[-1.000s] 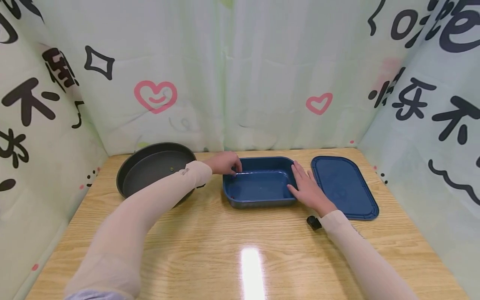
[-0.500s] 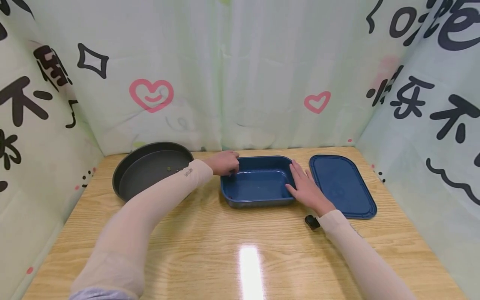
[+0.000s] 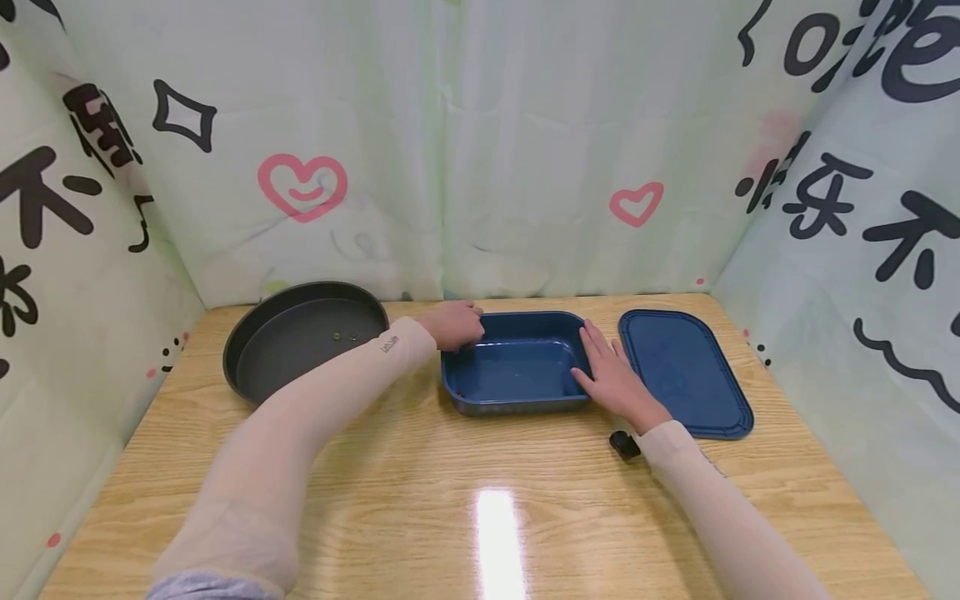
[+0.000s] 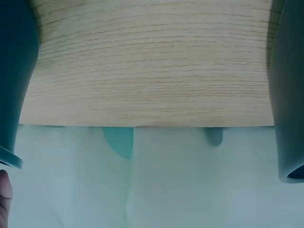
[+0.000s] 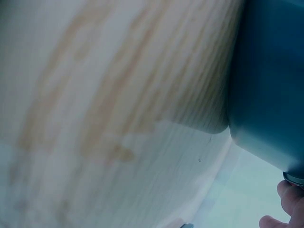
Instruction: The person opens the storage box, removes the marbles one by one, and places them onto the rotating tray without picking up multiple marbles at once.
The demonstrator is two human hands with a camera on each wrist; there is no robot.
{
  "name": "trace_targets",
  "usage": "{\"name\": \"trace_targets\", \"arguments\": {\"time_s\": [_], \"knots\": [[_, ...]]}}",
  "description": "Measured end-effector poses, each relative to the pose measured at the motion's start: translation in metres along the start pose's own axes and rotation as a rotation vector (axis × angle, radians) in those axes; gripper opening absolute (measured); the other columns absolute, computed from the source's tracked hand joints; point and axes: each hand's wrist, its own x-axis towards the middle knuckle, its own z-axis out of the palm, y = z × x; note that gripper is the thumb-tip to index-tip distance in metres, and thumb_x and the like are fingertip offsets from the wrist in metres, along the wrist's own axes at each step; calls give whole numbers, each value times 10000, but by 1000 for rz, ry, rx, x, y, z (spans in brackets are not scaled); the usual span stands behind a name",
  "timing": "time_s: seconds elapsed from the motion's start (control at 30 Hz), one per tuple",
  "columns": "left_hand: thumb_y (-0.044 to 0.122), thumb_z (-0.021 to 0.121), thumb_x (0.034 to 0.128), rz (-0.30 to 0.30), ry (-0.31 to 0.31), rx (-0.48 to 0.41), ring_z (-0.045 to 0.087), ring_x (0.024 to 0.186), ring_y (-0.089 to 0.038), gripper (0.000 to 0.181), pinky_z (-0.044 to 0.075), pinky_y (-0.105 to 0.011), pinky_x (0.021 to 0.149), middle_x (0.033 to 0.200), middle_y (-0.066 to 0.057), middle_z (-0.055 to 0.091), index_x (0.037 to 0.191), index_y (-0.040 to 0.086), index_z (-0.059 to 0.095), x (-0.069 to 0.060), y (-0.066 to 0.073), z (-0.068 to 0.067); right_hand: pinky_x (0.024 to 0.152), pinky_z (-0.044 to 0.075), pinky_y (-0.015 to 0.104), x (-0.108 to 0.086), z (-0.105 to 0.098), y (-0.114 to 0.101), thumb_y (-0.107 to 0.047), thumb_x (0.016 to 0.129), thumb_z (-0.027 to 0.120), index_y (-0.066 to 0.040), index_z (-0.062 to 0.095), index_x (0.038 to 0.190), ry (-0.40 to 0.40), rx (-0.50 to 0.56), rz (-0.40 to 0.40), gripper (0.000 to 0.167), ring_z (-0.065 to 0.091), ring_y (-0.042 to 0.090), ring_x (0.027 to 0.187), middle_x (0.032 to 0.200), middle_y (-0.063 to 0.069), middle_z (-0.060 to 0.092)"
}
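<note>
A blue rectangular container (image 3: 517, 379) stands in the middle of the table in the head view, with a tiny reddish bit inside its near left corner. My left hand (image 3: 457, 326) is over the container's left end, back of the hand up and fingers bent down; the fingertips are hidden, and I cannot see whether they hold anything. In the left wrist view one finger (image 4: 4, 197) shows by the container's rim. My right hand (image 3: 617, 379) rests with fingers extended along the right rim. A dark round pan (image 3: 281, 354) left of the container has a few small greenish bits in it.
A blue lid (image 3: 686, 375) lies flat on the wooden table (image 3: 405, 517), right of the container. A white printed curtain (image 3: 495, 167) rises behind the table's far edge and along both sides. My left forearm crosses in front of the pan's near right edge.
My left hand has shifted slightly right over the container's left end, its fingertips now out of sight. The small bits in the pan are more exposed. The right hand stays at the rim.
</note>
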Motion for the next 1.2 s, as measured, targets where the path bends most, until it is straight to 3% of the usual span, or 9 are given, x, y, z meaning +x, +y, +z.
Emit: {"name": "trace_targets", "arguments": {"time_s": [0.23, 0.5, 0.77, 1.2], "knots": [[109, 636, 864, 4, -17, 99, 575, 862, -157, 135, 376, -294, 785, 830, 26, 720, 877, 179, 751, 2, 5, -3, 1152, 51, 569, 0, -1, 0, -288, 969, 476, 53, 91, 1485, 3, -1, 5, 728, 65, 360, 1455, 1576, 210, 30], [143, 648, 863, 14, -56, 117, 601, 873, -143, 124, 323, -293, 763, 884, 45, 727, 906, 203, 748, 4, 8, -1, 1150, 57, 573, 0, 0, 0, -285, 971, 474, 53, 91, 1485, 2, -5, 3, 724, 66, 363, 1455, 1576, 211, 30], [106, 703, 803, -14, -25, -52, 588, 847, -182, 77, 367, -315, 812, 814, 32, 725, 792, 166, 750, 1, 3, 3, 1147, 59, 580, 1, -1, -2, -291, 971, 477, 55, 100, 1483, 1, -23, 2, 724, 72, 367, 1453, 1575, 213, 39], [212, 778, 762, -205, 208, -351, 495, 824, -178, 105, 345, -359, 836, 785, 41, 703, 852, 164, 752, -23, 1, -10, 1147, 69, 581, -1, -3, -4, -296, 969, 468, 70, 110, 1477, 3, -51, 7, 721, 91, 377, 1448, 1569, 228, 56]]}}
